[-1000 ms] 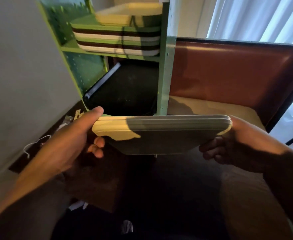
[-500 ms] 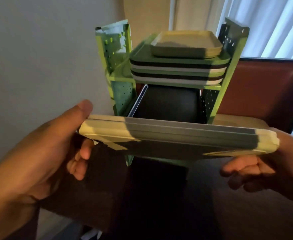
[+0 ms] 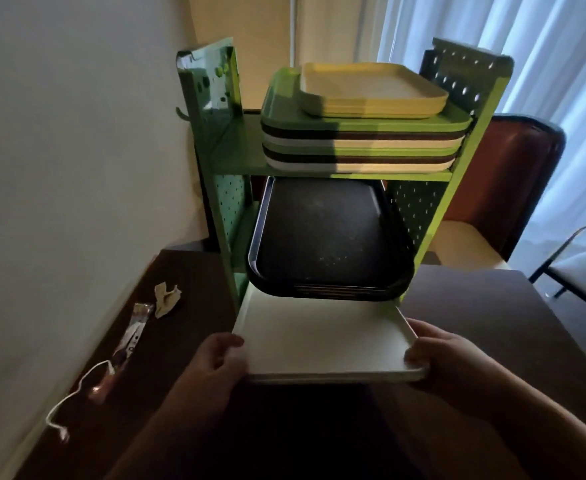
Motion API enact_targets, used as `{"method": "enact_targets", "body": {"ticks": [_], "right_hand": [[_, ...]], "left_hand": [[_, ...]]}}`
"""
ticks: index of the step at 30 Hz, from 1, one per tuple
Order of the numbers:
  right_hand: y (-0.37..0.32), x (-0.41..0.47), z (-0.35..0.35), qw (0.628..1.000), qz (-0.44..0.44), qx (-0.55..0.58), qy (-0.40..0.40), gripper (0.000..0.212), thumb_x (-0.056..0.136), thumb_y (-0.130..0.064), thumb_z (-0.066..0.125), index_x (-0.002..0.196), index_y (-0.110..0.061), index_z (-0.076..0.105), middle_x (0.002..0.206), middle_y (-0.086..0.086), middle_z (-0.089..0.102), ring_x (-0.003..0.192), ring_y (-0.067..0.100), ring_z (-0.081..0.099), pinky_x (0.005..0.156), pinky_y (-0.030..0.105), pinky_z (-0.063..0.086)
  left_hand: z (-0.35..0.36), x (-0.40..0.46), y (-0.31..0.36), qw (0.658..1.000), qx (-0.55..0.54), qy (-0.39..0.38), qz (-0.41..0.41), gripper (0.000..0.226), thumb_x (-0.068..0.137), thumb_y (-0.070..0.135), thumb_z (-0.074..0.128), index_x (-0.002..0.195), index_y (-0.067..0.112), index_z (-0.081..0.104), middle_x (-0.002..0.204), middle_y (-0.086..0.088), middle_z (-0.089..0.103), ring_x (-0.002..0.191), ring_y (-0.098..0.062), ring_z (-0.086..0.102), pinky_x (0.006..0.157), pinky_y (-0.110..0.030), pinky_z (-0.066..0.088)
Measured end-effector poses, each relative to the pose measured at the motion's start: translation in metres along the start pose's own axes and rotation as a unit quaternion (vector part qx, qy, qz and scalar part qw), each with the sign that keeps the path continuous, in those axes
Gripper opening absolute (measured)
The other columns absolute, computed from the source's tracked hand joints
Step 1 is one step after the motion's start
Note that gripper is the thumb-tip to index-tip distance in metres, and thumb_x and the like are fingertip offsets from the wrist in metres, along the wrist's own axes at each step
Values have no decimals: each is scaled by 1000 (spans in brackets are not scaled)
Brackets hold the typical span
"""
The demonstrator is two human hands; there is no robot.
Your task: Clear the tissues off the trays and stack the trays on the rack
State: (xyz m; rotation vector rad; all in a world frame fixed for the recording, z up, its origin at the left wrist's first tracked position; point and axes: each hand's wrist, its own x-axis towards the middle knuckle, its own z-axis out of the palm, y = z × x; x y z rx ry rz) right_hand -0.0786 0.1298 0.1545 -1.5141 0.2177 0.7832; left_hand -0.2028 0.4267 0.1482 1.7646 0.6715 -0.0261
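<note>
I hold a pale cream tray (image 3: 322, 337) flat, low in front of the green metal rack (image 3: 215, 157). My left hand (image 3: 215, 358) grips its near left corner and my right hand (image 3: 440, 358) grips its near right corner. The tray's far edge sits under the front of a stack of black trays (image 3: 322, 237) on the rack's lower level. On the upper shelf lies a stack of green, brown and white trays (image 3: 360, 147) with cream trays (image 3: 371, 88) on top. A crumpled tissue (image 3: 167, 297) lies on the dark table to the left.
The dark table (image 3: 492, 306) carries the rack against a white wall (image 3: 77, 168). A wrapper (image 3: 134, 330) and a white cord (image 3: 73, 396) lie left of the tray. A brown chair back (image 3: 506, 174) and curtains (image 3: 544, 64) stand behind on the right.
The cream tray has gone from tilted edge-on at chest height to flat and low, pushed forward under the black stack. My view has tipped down onto the rack and table.
</note>
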Motion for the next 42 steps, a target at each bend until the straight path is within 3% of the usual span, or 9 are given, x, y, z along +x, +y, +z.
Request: {"method": "enact_targets", "body": {"ticks": [4, 10, 13, 15, 17, 18, 27, 37, 42], "right_hand": [[36, 53, 8, 983, 23, -131, 122, 54, 81, 17, 45, 122, -9, 68, 92, 17, 78, 75, 31, 74, 55, 34, 57], [60, 85, 15, 958, 44, -229, 164, 24, 88, -4, 57, 99, -15, 75, 87, 10, 80, 65, 23, 74, 49, 31, 56], [66, 101, 17, 941, 88, -285, 161, 22, 88, -8, 53, 96, -3, 73, 90, 19, 77, 79, 34, 76, 69, 50, 63], [69, 112, 16, 942, 93, -275, 168, 21, 87, -6, 54, 92, 0, 72, 85, 18, 77, 71, 33, 75, 63, 44, 62], [68, 120, 17, 940, 82, -279, 180, 19, 83, -5, 57, 88, 1, 74, 82, 15, 76, 63, 27, 70, 51, 32, 55], [67, 125, 18, 939, 78, -279, 184, 20, 81, -5, 57, 88, 1, 74, 82, 14, 76, 65, 26, 69, 51, 30, 53], [64, 147, 5, 948, 67, -245, 194, 31, 75, -16, 52, 95, -7, 73, 87, 11, 77, 77, 30, 75, 70, 45, 65], [44, 131, -8, 970, 104, -184, 123, 22, 102, -14, 49, 103, -1, 67, 89, 14, 66, 45, 16, 55, 36, 16, 38], [45, 130, -34, 975, 87, -176, 103, 30, 101, -35, 56, 104, -8, 67, 89, 7, 68, 58, 19, 60, 48, 24, 45]], "left_hand": [[34, 41, -42, 993, -47, 33, -104, 63, 84, -7, 54, 141, 17, 41, 111, -12, 62, 94, -28, 63, 81, -40, 57], [66, 81, -58, 981, -111, 96, -129, 50, 88, -16, 43, 133, 5, 46, 87, -9, 57, 70, -16, 55, 53, -26, 45], [69, 98, -57, 961, -195, 119, -159, 48, 90, -16, 43, 137, -5, 46, 111, -25, 62, 76, -23, 60, 51, -28, 49], [65, 111, -55, 940, -226, 157, -203, 41, 96, -4, 45, 137, -3, 52, 126, -25, 62, 98, -28, 64, 65, -22, 56], [65, 119, -50, 969, -31, 137, -202, 40, 97, 5, 47, 135, 1, 56, 131, -15, 62, 120, -27, 60, 91, -24, 48], [65, 126, -48, 942, -166, 167, -239, 41, 96, 3, 47, 136, -1, 55, 124, -14, 61, 117, -27, 59, 91, -28, 46], [85, 155, -59, 930, -246, 125, -243, 37, 89, -5, 46, 125, -10, 52, 85, -15, 52, 69, -21, 55, 56, -32, 46], [114, 114, -82, 921, -295, 19, -253, 33, 93, 47, 61, 87, 14, 60, 69, -4, 54, 56, -20, 49, 53, -29, 41], [149, 95, -74, 943, -226, -97, -224, 26, 95, 36, 63, 98, 10, 65, 76, -5, 68, 60, -17, 60, 55, -28, 47]]}}
